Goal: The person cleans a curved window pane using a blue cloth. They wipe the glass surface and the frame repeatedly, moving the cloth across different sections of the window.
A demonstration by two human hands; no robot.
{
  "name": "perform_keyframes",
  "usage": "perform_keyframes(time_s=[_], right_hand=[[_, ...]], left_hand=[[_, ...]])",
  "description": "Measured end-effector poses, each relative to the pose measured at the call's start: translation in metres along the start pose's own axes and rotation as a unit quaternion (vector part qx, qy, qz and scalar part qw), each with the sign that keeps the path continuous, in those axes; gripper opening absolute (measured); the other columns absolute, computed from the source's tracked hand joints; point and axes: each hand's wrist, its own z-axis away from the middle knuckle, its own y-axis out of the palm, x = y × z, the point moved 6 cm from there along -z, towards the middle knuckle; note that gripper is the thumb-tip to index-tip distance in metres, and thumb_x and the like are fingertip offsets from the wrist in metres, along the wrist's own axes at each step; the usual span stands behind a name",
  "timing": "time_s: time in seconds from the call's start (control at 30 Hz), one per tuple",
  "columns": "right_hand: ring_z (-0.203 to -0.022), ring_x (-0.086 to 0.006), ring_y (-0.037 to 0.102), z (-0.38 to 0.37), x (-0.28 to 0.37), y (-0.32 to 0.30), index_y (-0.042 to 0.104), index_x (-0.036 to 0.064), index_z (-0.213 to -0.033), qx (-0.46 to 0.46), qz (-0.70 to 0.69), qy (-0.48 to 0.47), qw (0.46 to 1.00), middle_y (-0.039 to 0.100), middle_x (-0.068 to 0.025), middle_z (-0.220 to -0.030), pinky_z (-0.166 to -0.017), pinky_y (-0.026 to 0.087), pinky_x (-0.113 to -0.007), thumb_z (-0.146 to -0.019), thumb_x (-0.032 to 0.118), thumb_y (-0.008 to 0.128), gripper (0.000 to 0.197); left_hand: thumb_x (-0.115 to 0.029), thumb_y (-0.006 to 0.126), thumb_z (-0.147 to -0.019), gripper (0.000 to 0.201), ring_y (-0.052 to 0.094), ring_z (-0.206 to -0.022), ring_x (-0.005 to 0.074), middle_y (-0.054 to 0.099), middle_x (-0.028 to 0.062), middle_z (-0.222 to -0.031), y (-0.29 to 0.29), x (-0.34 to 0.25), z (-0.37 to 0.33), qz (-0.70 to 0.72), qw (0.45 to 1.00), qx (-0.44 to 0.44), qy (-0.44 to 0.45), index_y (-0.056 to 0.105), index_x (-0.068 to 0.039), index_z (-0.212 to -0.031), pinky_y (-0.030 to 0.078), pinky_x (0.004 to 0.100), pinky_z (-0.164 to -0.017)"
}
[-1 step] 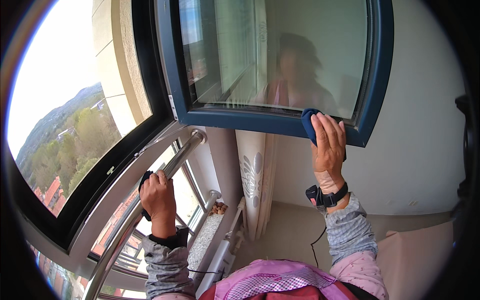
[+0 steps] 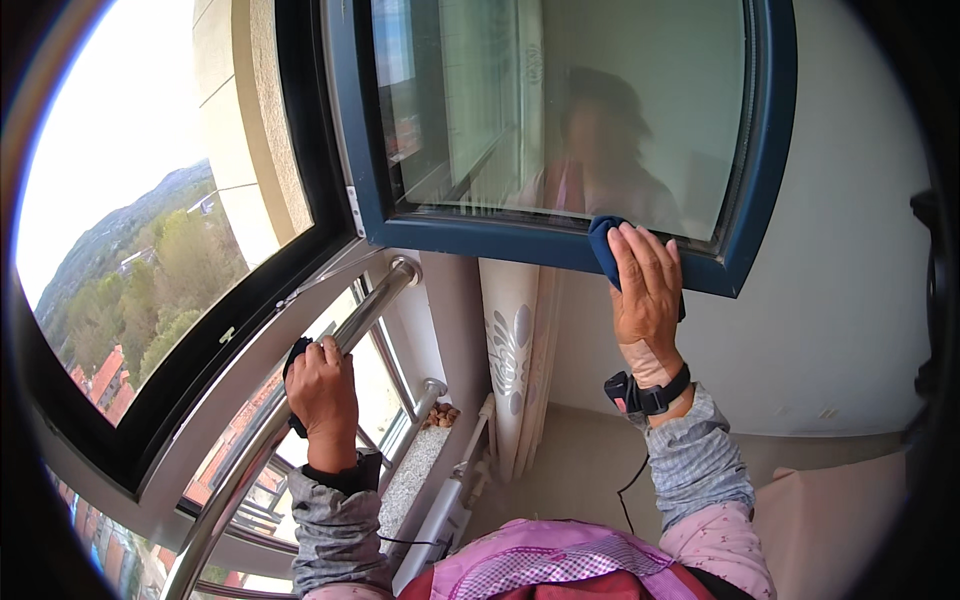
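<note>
Likely a home: leaf-patterned curtain (image 2: 508,370), windowsill (image 2: 408,482)

Open blue-framed window sash (image 2: 560,120), navy cloth (image 2: 604,246) on its lower edge, dark cloth (image 2: 297,352) against shiny rail (image 2: 248,447)

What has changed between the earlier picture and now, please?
The right hand and its dark blue cloth moved slightly left along the lower edge of the open window frame. I see nothing newly grasped or let go. The left hand stays on the metal rail with a dark cloth.
</note>
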Motion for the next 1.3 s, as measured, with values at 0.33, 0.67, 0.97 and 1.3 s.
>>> perform_keyframes(time_s=[0.33,0.67,0.97,1.3], right_hand=[[-0.133,-0.0258,0.051,-0.077,0.149,0.097,0.06,0.0032,-0.133,-0.013,-0.093,-0.156,0.983,0.059,-0.0117,-0.138,-0.12,0.031,-0.044,-0.097,0.016,0.05,0.039],[-0.11,-0.024,0.058,-0.016,0.008,-0.046,0.069,0.0109,-0.124,-0.047,0.011,-0.06,0.997,0.064,-0.0027,-0.124,-0.096,0.048,-0.04,-0.087,0.004,0.063,0.038],[-0.1,-0.026,0.058,0.046,-0.09,-0.102,0.072,0.0124,-0.119,-0.06,0.071,-0.007,0.996,0.061,-0.004,-0.111,-0.086,0.052,-0.036,-0.077,-0.011,0.068,0.049],[-0.101,-0.0268,0.058,0.063,-0.1,-0.106,0.073,0.0138,-0.116,-0.101,0.081,0.059,0.99,0.059,-0.0053,-0.111,-0.087,0.053,-0.037,-0.076,-0.017,0.066,0.052]], left_hand=[[-0.025,0.076,-0.08,0.035,0.064,-0.089,0.025,0.065,0.0059,-0.093,0.007,0.004,0.003,-0.006,1.0,-0.001,0.003,0.067,-0.007,-0.109,0.051,0.0392,-0.082],[-0.005,0.071,-0.089,0.017,0.069,-0.086,0.0294,0.072,0.0104,-0.095,-0.027,-0.003,0.001,0.243,0.956,-0.15,0.064,0.073,-0.006,-0.106,0.055,0.0387,-0.073],[0.003,0.066,-0.085,0.052,0.057,-0.123,0.0335,0.06,0.0104,-0.137,-0.051,-0.143,-0.08,0.322,0.919,-0.157,0.163,0.064,-0.015,-0.133,0.051,0.04,-0.099],[0.008,0.061,-0.068,0.061,0.059,-0.116,0.0325,0.062,0.0086,-0.12,-0.043,-0.203,-0.096,0.392,0.884,-0.185,0.177,0.068,-0.014,-0.125,0.052,0.0403,-0.097]])
